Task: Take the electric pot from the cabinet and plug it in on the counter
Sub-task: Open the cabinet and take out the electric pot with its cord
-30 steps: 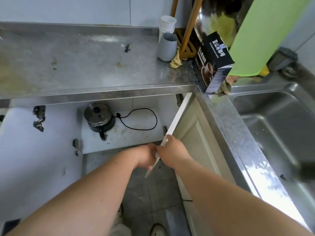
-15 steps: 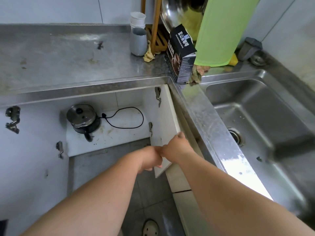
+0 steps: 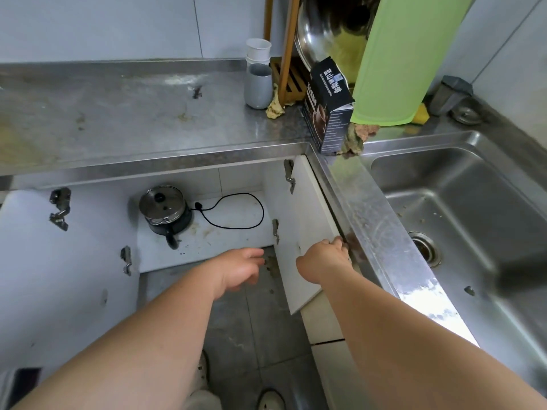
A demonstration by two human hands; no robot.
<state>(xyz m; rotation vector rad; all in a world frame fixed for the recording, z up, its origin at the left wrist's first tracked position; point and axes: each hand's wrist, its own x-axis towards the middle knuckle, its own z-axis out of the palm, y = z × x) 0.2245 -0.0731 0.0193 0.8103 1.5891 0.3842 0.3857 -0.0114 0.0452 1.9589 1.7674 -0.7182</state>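
Observation:
The black electric pot (image 3: 165,213) with a steel lid stands on the white shelf (image 3: 225,247) inside the open cabinet below the steel counter (image 3: 133,113). Its black cord (image 3: 236,208) loops to the right on the shelf. My right hand (image 3: 324,257) grips the top edge of the right cabinet door (image 3: 305,232), which is swung wide against the neighbouring cabinet. My left hand (image 3: 239,270) hovers free in front of the opening, fingers loosely apart, holding nothing, below and right of the pot.
The left cabinet door (image 3: 59,276) also stands open. On the counter's back right are stacked cups (image 3: 258,81), a black coffee box (image 3: 328,108), a green cutting board (image 3: 399,60) and rags. A steel sink (image 3: 461,220) lies to the right. My feet show on the tiled floor.
The right door has swung further open, toward the sink cabinet. My left hand has let go of the door and moved left toward the opening; my right hand stays on the door's edge.

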